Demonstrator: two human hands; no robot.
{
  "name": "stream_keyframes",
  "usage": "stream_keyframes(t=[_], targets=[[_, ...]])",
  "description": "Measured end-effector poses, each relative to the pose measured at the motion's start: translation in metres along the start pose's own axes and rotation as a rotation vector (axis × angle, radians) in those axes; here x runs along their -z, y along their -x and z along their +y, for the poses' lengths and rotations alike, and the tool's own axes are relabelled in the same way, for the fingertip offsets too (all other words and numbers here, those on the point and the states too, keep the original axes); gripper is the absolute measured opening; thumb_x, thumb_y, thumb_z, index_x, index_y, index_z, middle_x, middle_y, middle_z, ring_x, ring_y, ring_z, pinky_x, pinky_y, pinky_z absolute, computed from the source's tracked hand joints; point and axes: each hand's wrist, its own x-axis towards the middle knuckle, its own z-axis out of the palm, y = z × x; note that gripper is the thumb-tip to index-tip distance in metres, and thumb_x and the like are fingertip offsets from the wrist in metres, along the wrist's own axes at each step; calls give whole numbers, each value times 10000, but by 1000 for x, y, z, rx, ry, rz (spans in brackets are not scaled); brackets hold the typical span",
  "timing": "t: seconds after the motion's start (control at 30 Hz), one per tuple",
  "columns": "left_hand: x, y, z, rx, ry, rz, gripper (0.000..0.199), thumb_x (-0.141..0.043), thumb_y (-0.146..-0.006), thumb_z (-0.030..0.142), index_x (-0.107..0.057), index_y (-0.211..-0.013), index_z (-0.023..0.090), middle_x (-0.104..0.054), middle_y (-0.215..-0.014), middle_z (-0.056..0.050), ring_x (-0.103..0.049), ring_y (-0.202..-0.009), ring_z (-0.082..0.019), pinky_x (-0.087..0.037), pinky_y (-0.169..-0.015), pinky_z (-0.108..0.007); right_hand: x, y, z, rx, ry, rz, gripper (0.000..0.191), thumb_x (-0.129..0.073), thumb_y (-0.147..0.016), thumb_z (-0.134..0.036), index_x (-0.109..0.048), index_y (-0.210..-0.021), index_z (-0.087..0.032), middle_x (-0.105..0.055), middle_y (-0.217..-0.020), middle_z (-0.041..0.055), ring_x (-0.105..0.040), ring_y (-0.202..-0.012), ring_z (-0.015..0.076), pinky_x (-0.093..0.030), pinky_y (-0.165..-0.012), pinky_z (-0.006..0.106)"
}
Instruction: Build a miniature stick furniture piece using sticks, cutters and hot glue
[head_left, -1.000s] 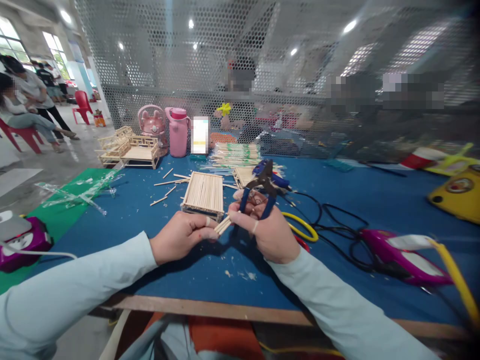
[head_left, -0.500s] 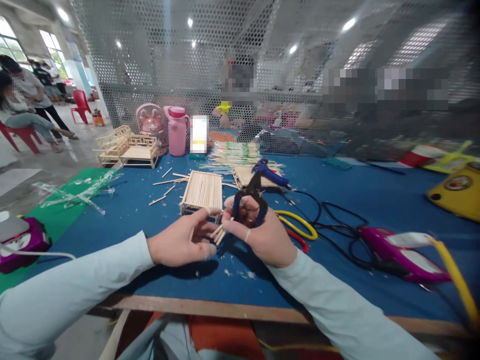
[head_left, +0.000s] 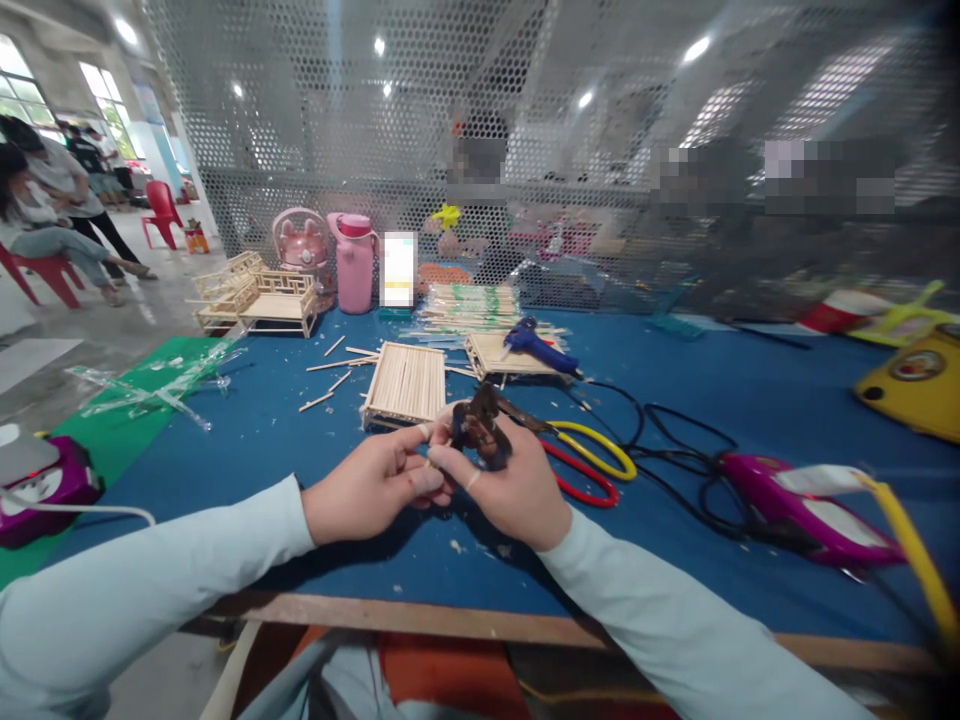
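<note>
Both hands meet low over the blue table. My right hand [head_left: 517, 490] is closed around a pair of dark-jawed pliers [head_left: 484, 415] with dark blue handles, jaws pointing up and away. Against it, my left hand [head_left: 382, 485] has its thumb and fingers pinched together on short wooden sticks [head_left: 430, 460]; only a pale bit of them shows between the fingertips. Just beyond the hands stands a small slatted stick platform [head_left: 405, 382]. Scissors [head_left: 592, 490] with red and yellow handles lie right of my right hand, their blades partly hidden by it.
A blue glue gun [head_left: 540, 345] rests on a second slatted platform [head_left: 487, 352]. Stick furniture [head_left: 281, 300], a pink bottle [head_left: 355, 265] and bundled sticks [head_left: 469, 310] stand at the back before a perforated metal screen. Loose sticks [head_left: 322, 400] lie left; black cables and a purple device [head_left: 810, 510] lie right.
My left hand has closed in on my right, and the stick ends are now mostly covered. The pliers have tipped lower and slightly left, uncovering more of the scissors.
</note>
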Motion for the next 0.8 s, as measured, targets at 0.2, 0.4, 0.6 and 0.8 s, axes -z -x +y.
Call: stream_keyframes(t=[0.2,0.4,0.6,0.8], targets=[[4,1,10,56,34,62,359,-748,-660,404,-639,-832,109,-661,-749,-44,-611,-672,-104,-443,-622,-207,10,-4,5,11,24,124,135,-578,-776,-234,-565,-907,-202,-628,-766,-8,-596,-688,132,-480,-676,262],[10,-1,19,32,75,225,336,-762,-657,335,-654,-886,114,-693,-788,-59,-637,-711,-121,-470,-655,-227,40,-14,18,-41,313,-92,299,-522,-733,-165,-585,-1024,-178,-654,-889,55,-622,-813,193,-493,-749,315],[14,-4,20,11,-20,282,255,-717,-706,294,-672,-886,120,-706,-815,-65,-635,-736,-131,-471,-683,-244,49,-14,20,-28,512,-302,617,-427,-569,-34,-572,-1152,-176,-640,-1073,93,-600,-1025,221,-478,-867,329],[15,-2,18,-28,-151,231,197,-663,-751,298,-675,-782,104,-693,-756,-65,-620,-711,-129,-475,-692,-256,44,-13,15,8,508,-336,626,-421,-560,-36,-576,-1150,-176,-639,-1060,86,-593,-1025,211,-464,-892,328]])
